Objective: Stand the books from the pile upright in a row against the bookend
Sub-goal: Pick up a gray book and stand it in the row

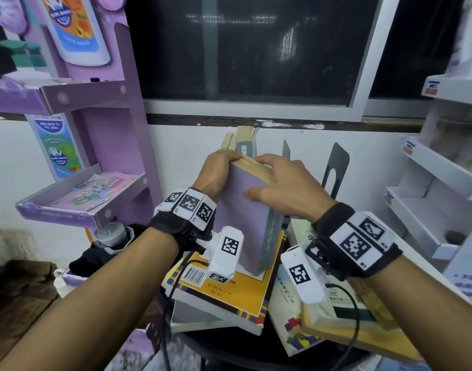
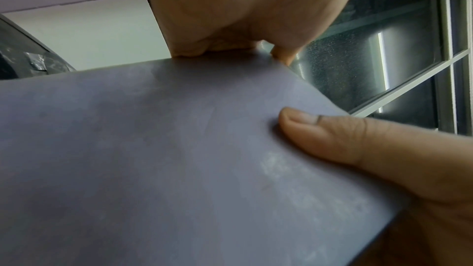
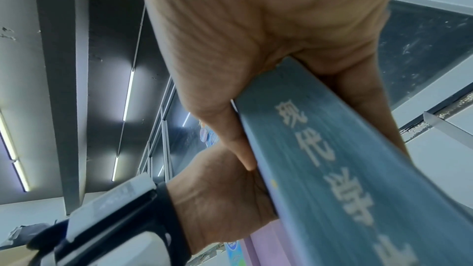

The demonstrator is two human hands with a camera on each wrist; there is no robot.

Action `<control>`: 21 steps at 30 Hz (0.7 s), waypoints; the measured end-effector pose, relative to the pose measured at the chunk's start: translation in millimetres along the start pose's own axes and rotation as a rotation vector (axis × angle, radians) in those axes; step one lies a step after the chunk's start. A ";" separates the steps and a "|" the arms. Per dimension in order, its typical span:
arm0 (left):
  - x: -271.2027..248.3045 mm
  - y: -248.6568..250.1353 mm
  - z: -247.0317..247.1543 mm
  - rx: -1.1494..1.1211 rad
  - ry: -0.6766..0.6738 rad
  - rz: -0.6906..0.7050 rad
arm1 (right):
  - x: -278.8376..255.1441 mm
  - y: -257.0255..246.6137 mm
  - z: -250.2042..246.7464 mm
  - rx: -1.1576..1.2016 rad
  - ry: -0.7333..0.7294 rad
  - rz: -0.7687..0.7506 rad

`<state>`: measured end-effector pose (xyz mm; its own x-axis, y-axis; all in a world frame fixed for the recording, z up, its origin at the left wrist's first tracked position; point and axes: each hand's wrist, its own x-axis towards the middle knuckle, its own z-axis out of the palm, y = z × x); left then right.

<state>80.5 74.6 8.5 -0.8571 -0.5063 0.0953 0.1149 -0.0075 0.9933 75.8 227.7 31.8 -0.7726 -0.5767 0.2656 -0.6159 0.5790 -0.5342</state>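
While the pile fills the lower centre of the head view, loosely stacked and skewed, the purple book stands tilted on it at frame centre — its foot could slip and shove the books under it. Left hand curls over its top edge; right hand grips the spine corner, thumb on the cover. Bookend, right of centre, is thin — a hard push could tip it or the leaning row behind.
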 end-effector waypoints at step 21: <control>70.6 -18.4 -1.8 0.187 0.232 0.138 | 57.0 45.2 -47.5 -0.102 0.171 0.157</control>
<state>18.7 37.5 -3.2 -0.7005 -0.6743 0.2338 0.1089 0.2227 0.9688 -3.3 248.3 60.9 -0.8696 -0.3743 0.3220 -0.4918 0.7141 -0.4981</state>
